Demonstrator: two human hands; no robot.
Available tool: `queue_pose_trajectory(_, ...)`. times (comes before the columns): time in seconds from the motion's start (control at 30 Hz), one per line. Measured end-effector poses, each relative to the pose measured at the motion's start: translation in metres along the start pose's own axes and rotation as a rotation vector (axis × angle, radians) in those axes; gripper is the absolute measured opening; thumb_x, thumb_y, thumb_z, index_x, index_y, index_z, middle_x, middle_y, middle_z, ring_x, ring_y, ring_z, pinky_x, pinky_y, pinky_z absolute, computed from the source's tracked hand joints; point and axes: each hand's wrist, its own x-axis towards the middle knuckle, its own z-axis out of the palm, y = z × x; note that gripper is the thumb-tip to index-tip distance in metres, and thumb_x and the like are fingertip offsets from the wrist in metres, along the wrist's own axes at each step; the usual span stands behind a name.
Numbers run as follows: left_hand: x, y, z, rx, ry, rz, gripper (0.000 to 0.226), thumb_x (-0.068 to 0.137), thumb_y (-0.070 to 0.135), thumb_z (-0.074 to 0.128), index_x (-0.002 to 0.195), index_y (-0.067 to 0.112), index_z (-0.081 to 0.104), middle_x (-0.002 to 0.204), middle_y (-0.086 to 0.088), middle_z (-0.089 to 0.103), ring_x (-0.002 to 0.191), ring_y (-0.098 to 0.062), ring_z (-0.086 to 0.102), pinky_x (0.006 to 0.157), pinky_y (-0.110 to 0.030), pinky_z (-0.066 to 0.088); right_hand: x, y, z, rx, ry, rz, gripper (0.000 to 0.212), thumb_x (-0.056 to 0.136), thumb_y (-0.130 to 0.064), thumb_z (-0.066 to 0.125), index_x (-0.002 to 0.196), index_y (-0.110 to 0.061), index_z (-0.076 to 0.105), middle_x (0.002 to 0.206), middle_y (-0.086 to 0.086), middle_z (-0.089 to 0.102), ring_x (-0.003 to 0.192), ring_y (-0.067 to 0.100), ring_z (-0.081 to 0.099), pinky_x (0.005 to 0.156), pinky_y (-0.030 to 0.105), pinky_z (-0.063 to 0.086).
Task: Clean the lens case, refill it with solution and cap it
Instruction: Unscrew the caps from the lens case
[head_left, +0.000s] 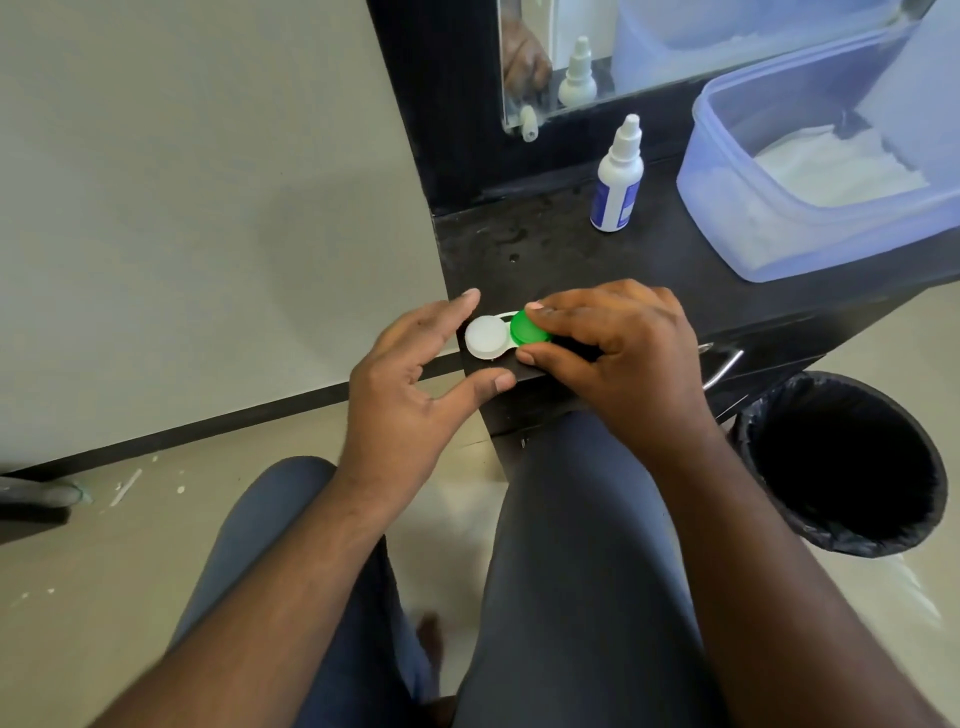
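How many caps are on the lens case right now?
2: a white cap on the case's left well, untouched, and a green cap on the right well, pinched by the right hand. The hand partly hides that side.

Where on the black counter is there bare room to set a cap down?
Bare counter lies between the lens case, the solution bottle and the back panel. Crowded: the front edge under both hands, left hand and right hand; the blue tub fills the right.
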Motion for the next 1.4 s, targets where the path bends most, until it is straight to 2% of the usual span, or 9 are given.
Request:
queue_pose_trajectory(0.37, 0.003, -0.007, -0.003, -0.119, 0.011, 0.016, 0.049, 0.075, 0.028, 0.074, 0.121, 0.020, 0.063, 0.120, 0.016, 0.063, 0.122, -0.001, 0.055, 0.103, -0.018, 0.041, -0.001, -0.001, 0.001, 0.023, -0.005, 0.015, 0.026, 0.076, -0.037, 0.074, 0.098, -0.023, 0.075, 0.100, -0.009, 0.073, 0.088, 0.017, 0.063, 0.075, 0.044, 0.048)
queue_pose_trajectory(0.5, 0.002, -0.009, 0.000, -0.070, 0.165, 0.105, 0.039, 0.073, 0.030, 0.079, 0.109, 0.020, 0.068, 0.108, 0.013, 0.067, 0.107, -0.010, 0.063, 0.094, -0.032, 0.051, 0.000, -0.001, 0.001, 0.012, -0.009, 0.013, 0.026, 0.077, -0.038, 0.073, 0.098, -0.023, 0.075, 0.100, -0.010, 0.073, 0.088, 0.016, 0.063, 0.074, 0.042, 0.047)
queue_pose_trajectory(0.63, 0.007, -0.014, 0.002, -0.090, 0.083, 0.124, 0.048, 0.073, 0.028, 0.079, 0.118, 0.018, 0.066, 0.115, 0.015, 0.066, 0.113, -0.013, 0.061, 0.098, -0.037, 0.049, 0.000, -0.001, 0.000, 0.014, -0.011, 0.009, 0.025, 0.077, -0.038, 0.073, 0.097, -0.023, 0.075, 0.100, -0.010, 0.073, 0.087, 0.015, 0.062, 0.075, 0.039, 0.047)
queue_pose_trajectory(0.8, 0.016, -0.017, 0.000, -0.192, 0.065, 0.094, 0.031, 0.070, 0.018, 0.084, 0.100, 0.020, 0.075, 0.107, 0.008, 0.072, 0.110, -0.021, 0.064, 0.095, -0.042, 0.050, 0.000, -0.001, 0.001, 0.014, -0.025, 0.024, 0.026, 0.077, -0.039, 0.073, 0.099, -0.024, 0.074, 0.101, -0.010, 0.072, 0.089, 0.015, 0.062, 0.076, 0.041, 0.048)
queue_pose_trajectory(1.07, 0.036, -0.001, -0.007, -0.281, 0.104, -0.067, 0.017, 0.076, 0.022, 0.079, 0.093, 0.020, 0.076, 0.093, 0.008, 0.076, 0.096, -0.011, 0.069, 0.088, -0.029, 0.052, 0.000, -0.002, 0.001, 0.038, -0.030, 0.049, 0.026, 0.077, -0.040, 0.074, 0.098, -0.024, 0.075, 0.102, -0.012, 0.072, 0.088, 0.014, 0.063, 0.075, 0.044, 0.048)
queue_pose_trajectory(1.13, 0.047, 0.004, -0.008, -0.245, 0.122, -0.107, 0.007, 0.082, 0.024, 0.075, 0.086, 0.019, 0.077, 0.080, 0.008, 0.076, 0.076, -0.003, 0.068, 0.072, -0.018, 0.050, 0.000, -0.002, 0.001, 0.036, -0.029, 0.055, 0.027, 0.076, -0.040, 0.074, 0.098, -0.025, 0.075, 0.102, -0.013, 0.071, 0.089, 0.013, 0.063, 0.075, 0.044, 0.049)
queue_pose_trajectory(1.2, 0.062, 0.005, -0.008, -0.154, 0.093, -0.141, 0.010, 0.083, 0.028, 0.074, 0.079, 0.020, 0.078, 0.070, 0.001, 0.074, 0.059, -0.009, 0.061, 0.057, -0.022, 0.046, 0.000, -0.002, 0.001, 0.042, -0.036, 0.061, 0.027, 0.076, -0.040, 0.074, 0.098, -0.025, 0.074, 0.102, -0.014, 0.071, 0.089, 0.013, 0.063, 0.076, 0.044, 0.049)
queue_pose_trajectory(1.27, 0.078, 0.003, -0.007, -0.092, 0.026, -0.187, 0.016, 0.081, 0.033, 0.075, 0.075, 0.020, 0.078, 0.068, -0.007, 0.072, 0.058, -0.022, 0.059, 0.056, -0.029, 0.046, 0.001, -0.002, 0.000, 0.051, -0.051, 0.067, 0.028, 0.076, -0.040, 0.075, 0.099, -0.025, 0.074, 0.103, -0.014, 0.071, 0.090, 0.012, 0.062, 0.076, 0.044, 0.049)
queue_pose_trajectory(1.4, 0.094, 0.001, -0.004, -0.049, -0.068, -0.235, 0.021, 0.080, 0.038, 0.075, 0.072, 0.018, 0.076, 0.068, -0.003, 0.071, 0.062, -0.013, 0.062, 0.057, -0.023, 0.047, 0.002, -0.001, -0.001, 0.067, -0.069, 0.082, 0.029, 0.075, -0.040, 0.075, 0.100, -0.025, 0.074, 0.103, -0.013, 0.071, 0.090, 0.012, 0.062, 0.077, 0.045, 0.050)
